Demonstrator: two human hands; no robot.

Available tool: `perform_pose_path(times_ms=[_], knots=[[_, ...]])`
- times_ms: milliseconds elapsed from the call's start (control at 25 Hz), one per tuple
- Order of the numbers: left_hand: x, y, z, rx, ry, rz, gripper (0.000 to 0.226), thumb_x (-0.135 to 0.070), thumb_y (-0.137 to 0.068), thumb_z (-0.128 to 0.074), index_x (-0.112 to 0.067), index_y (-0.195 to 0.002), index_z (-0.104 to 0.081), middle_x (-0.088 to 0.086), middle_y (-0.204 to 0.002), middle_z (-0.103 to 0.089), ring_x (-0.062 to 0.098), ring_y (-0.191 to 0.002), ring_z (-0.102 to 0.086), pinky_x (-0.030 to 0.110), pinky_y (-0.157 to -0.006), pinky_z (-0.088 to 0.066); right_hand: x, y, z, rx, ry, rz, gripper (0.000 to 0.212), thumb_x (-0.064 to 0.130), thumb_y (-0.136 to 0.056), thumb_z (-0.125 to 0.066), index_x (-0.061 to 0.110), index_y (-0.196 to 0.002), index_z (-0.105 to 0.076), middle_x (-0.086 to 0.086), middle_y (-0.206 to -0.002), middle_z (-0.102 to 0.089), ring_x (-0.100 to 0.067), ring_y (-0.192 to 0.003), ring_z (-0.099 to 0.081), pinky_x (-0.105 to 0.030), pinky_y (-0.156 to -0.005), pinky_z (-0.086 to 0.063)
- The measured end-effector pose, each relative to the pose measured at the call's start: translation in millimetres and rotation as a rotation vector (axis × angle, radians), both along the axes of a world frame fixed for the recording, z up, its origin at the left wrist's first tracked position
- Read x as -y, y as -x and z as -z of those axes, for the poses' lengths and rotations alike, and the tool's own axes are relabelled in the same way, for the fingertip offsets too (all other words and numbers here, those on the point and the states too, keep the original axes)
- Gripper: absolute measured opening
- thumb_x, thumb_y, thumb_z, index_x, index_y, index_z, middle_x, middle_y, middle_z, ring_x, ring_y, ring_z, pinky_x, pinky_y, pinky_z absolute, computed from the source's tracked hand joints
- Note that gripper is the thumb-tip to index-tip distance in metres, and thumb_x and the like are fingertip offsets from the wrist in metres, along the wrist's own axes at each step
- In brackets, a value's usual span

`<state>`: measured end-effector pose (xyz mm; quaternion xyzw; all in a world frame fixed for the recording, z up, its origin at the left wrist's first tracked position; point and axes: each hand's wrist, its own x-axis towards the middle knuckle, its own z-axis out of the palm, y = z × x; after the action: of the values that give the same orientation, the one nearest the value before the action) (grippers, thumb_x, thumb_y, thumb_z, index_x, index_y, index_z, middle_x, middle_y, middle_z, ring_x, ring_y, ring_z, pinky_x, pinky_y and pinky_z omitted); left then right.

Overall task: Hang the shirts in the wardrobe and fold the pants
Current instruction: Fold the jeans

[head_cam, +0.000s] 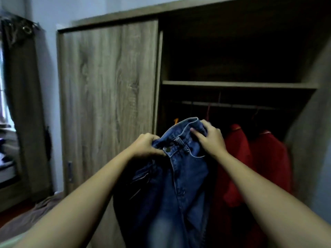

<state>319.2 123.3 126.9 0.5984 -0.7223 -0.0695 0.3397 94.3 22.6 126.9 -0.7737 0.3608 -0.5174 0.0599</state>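
Head view: jeans [179, 176] held up at six o'clock by the waistband, left hand [146, 146] and right hand [210, 138] fingers pinching denim; legs dangling, uneven folding risked.

Two bare forearms enter from the lower corners, with no sleeve, watch, bracelet or ring visible on either. The left hand [146, 146] and right hand [210, 138] are ungloved, with short plain nails. Blur hides finer detail.
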Motion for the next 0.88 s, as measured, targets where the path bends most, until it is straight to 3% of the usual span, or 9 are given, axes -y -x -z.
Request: perform_pose_path(times_ms=[120,160,280,360,400,480,560,760,880], knots=[[-2,2,-36,0.035,0.058,0.118,0.066,-0.028,-0.075,-0.076,-0.03,-0.13,-0.04,-0.009,-0.111,-0.06,0.007,-0.105,-0.057,0.025,-0.093,-0.045,-8,12,-46,0.067,0.072,0.058,0.027,0.062,-0.079,-0.052,0.036,-0.085,-0.051,0.004,-0.078,-0.067,-0.025,-0.08,-0.066,-0.041,-0.07,-0.053],[-2,2,-42,0.033,0.08,0.159,0.077,-0.027,-0.077,-0.076,-0.036,-0.136,-0.029,-0.009,-0.117,-0.056,0.007,-0.11,-0.054,0.023,-0.097,-0.04,-12,17,-57,0.089,0.086,0.067,0.026,0.063,-0.078,-0.051,0.038,-0.082,-0.05,0.005,-0.074,-0.065,-0.025,-0.078,-0.065,-0.042,-0.069,-0.053],[-3,2,-42,0.103,0.145,0.243,0.071,-0.027,-0.079,-0.073,-0.057,-0.121,-0.024,-0.011,-0.121,-0.053,-0.001,-0.107,-0.053,0.01,-0.092,-0.037,-18,30,-72,0.107,0.117,0.062,0.026,0.059,-0.08,-0.054,0.034,-0.076,-0.052,0.008,-0.07,-0.062,-0.02,-0.076,-0.065,-0.041,-0.068,-0.052],[1,4,-35,0.144,0.232,0.261,0.063,-0.036,-0.078,-0.07,-0.067,-0.108,-0.023,-0.023,-0.115,-0.049,-0.015,-0.099,-0.051,0.003,-0.083,-0.037,-18,40,-73,0.118,0.133,0.066,0.024,0.055,-0.08,-0.057,0.034,-0.07,-0.051,0.008,-0.066,-0.061,-0.018,-0.073,-0.064,-0.041,-0.067,-0.052],[6,6,-32,0.153,0.306,0.246,0.054,-0.048,-0.076,-0.065,-0.066,-0.107,-0.024,-0.027,-0.112,-0.047,-0.017,-0.097,-0.051,0.008,-0.082,-0.039,-18,45,-74,0.119,0.138,0.073,0.023,0.054,-0.08,-0.058,0.034,-0.069,-0.051,0.008,-0.066,-0.062,-0.017,-0.072,-0.064,-0.04,-0.067,-0.052],[21,10,-23,0.244,0.408,0.137,0.044,-0.077,-0.073,-0.043,-0.054,-0.111,-0.034,-0.019,-0.116,-0.049,-0.005,-0.097,-0.055,0.027,-0.084,-0.047,-18,56,-75,0.128,0.139,0.087,0.023,0.049,-0.081,-0.06,0.033,-0.068,-0.051,0.008,-0.066,-0.062,-0.015,-0.071,-0.063,-0.038,-0.067,-0.05],[37,16,-14,0.378,0.381,0.008,0.069,-0.088,-0.068,-0.022,-0.041,-0.114,-0.042,-0.01,-0.129,-0.045,0.013,-0.106,-0.056,0.039,-0.086,-0.048,-17,68,-75,0.159,0.131,0.1,0.025,0.043,-0.083,-0.062,0.028,-0.067,-0.05,0.007,-0.064,-0.06,-0.014,-0.068,-0.061,-0.036,-0.065,-0.048],[61,22,11,0.358,0.132,-0.053,0.086,-0.099,-0.047,-0.022,-0.039,-0.102,-0.048,-0.013,-0.123,-0.045,0.012,-0.113,-0.049,0.042,-0.087,-0.04,-17,97,-68,0.193,0.116,0.143,0.025,0.033,-0.086,-0.063,0.02,-0.069,-0.05,0.007,-0.062,-0.056,0.002,-0.058,-0.053,-0.017,-0.057,-0.04],[71,33,9,0.225,0.124,0.058,0.082,-0.091,-0.061,-0.035,-0.027,-0.105,-0.061,0.004,-0.137,-0.039,0.021,-0.128,-0.04,0.04,-0.102,-0.037,-18,120,-61,0.184,0.098,0.154,0.021,0.03,-0.088,-0.062,0.023,-0.071,-0.053,0.009,-0.066,-0.058,0.008,-0.061,-0.054,-0.006,-0.055,-0.037]])
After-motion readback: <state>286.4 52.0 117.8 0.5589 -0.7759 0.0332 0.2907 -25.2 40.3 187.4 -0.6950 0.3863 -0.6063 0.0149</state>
